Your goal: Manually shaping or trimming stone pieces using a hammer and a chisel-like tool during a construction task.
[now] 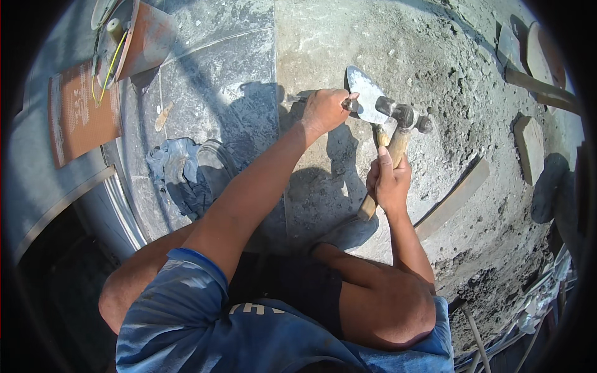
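My right hand [390, 183] is closed round the wooden handle of the hammer [400, 142], thumb laid along it. The dark hammer head [405, 116] sits at the right edge of the trowel [367, 92], overlapping it in my view; I cannot tell whether metal meets metal. The butt of the hammer handle pokes out below my fist, on the near side of the trowel. The trowel, pale with mortar, has its rounded end pointing away from me, and a short wooden grip [382, 134] comes toward my right thumb. I cannot tell whether that grip is in my fingers too, or whether the blade rests on the ground.

My left hand [324, 110] is just left of the trowel, fingers curled tight on a small dark piece [351, 105]. Only its end shows past my finger, against the blade's left edge, so I cannot say what it is.

Under the trowel lies rough, dusty ground [323, 43]; left of it, beyond a straight seam, are grey slabs [217, 53]. Well left of the trowel and nearer me is a crumpled blue cloth [177, 171]. Farther left, and about level with the trowel, there is a brown sheet [81, 118], with a yellow wire [113, 65] hanging near it. To the trowel's right, on my side, lies a wood strip [457, 196], and well off to its right a pale block [528, 149].
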